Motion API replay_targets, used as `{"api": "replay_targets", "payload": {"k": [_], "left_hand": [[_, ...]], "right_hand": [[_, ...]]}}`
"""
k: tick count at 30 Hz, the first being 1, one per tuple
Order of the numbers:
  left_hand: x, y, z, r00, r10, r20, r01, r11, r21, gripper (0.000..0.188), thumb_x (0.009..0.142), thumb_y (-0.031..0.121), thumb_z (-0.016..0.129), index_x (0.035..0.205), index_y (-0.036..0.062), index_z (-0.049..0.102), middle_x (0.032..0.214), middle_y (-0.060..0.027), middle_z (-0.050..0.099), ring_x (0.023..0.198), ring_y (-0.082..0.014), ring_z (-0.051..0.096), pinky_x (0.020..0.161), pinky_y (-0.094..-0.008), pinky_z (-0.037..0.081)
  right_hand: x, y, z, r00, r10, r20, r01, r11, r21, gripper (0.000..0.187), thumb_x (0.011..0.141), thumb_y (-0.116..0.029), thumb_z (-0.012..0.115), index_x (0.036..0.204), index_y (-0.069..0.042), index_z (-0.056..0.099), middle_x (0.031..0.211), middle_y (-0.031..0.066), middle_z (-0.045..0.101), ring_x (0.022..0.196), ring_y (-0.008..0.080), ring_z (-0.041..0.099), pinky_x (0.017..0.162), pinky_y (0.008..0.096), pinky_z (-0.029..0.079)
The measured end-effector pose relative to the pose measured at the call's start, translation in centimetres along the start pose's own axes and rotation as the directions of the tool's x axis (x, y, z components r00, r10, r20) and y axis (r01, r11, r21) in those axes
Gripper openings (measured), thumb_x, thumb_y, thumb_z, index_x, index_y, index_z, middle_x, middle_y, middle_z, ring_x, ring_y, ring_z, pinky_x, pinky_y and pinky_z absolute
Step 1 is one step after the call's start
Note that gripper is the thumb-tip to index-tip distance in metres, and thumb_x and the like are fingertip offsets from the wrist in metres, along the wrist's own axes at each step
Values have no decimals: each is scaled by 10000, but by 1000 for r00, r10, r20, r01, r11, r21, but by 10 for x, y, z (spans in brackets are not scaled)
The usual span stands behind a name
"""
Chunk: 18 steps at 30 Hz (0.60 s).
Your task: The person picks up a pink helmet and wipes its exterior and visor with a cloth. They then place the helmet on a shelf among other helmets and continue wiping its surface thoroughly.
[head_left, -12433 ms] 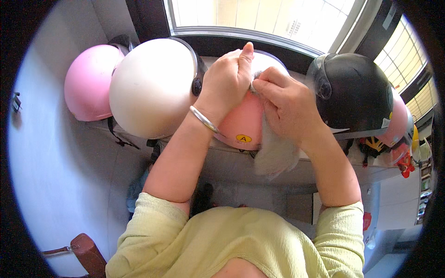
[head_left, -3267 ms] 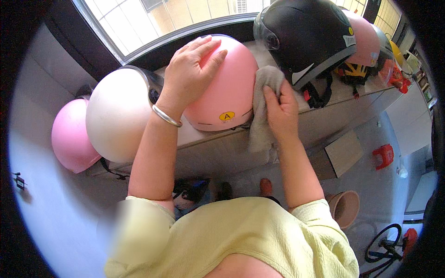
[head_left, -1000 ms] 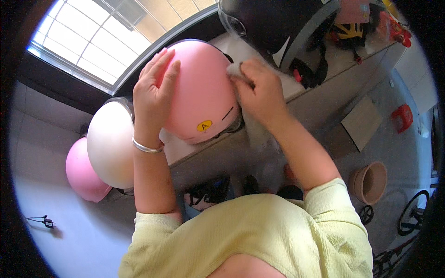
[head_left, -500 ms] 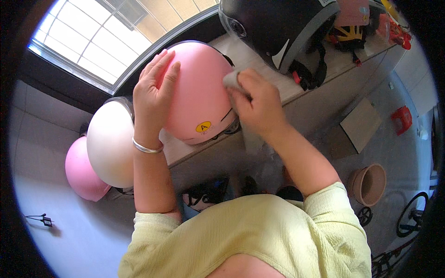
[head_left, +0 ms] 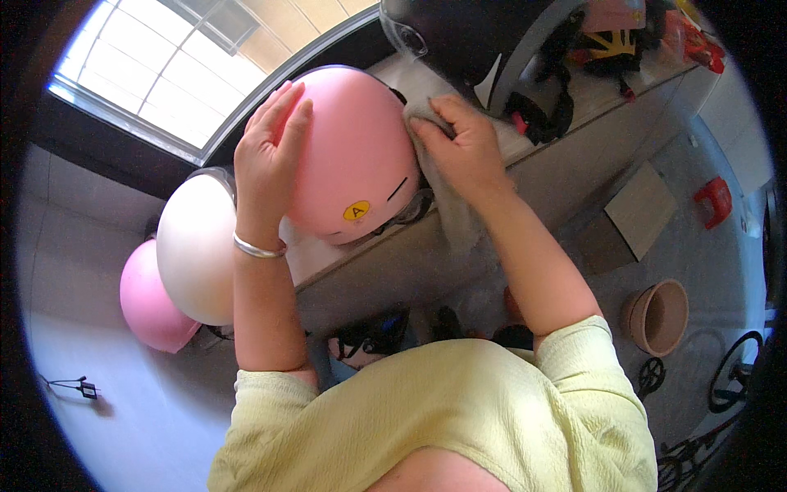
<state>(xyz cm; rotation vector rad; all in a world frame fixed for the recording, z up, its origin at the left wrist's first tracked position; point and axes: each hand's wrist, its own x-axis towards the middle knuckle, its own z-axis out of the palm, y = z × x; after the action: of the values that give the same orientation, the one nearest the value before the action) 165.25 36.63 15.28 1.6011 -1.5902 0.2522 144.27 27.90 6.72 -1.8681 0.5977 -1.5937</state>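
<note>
A pink helmet with a round yellow sticker rests on the ledge in front of me. My left hand lies against its left side, fingers stretched out and a silver bangle at the wrist. In my right hand a grey cloth is pinched, its upper part at the helmet's right side and its loose end hanging over the ledge's front edge. Left of my left forearm sits a white helmet, and beyond it another pink helmet.
On the ledge, a large black helmet with dangling straps stands at the back right, beside red and yellow items. A barred window borders the far left. On the floor at right are a terracotta-coloured pot and a flat board.
My right hand has moved slightly up and outward with the cloth, along the helmet's right side. My left hand stays on the helmet, whose dark slot now shows more fully.
</note>
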Motion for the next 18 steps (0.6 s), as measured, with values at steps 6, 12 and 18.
{"api": "replay_targets", "payload": {"k": [6,12,18], "left_hand": [[0,4,2,1000,1,-9,0,999,48,461,926,434,604,1214,82,685,1300,-172,620,1224,-304,583,1046,-362,437],[1,8,3,997,59,-55,-53,993,108,451,919,433,600,1182,81,699,1279,-149,636,1200,-302,593,1038,-375,442],[3,9,8,994,90,-64,-80,986,145,454,925,418,625,1203,64,684,1285,-174,627,1196,-286,602,1021,-337,448]], "right_hand": [[-20,-32,14,936,-338,102,348,932,-103,203,819,-25,641,1018,-17,604,945,174,604,847,366,636,716,417,524],[-42,-51,25,871,-443,213,468,880,-84,219,745,-48,635,962,-47,613,957,127,611,853,339,632,752,440,537],[-48,-54,28,846,-462,264,516,834,-195,241,730,-72,640,968,-41,624,950,117,614,850,328,624,724,413,538]]}}
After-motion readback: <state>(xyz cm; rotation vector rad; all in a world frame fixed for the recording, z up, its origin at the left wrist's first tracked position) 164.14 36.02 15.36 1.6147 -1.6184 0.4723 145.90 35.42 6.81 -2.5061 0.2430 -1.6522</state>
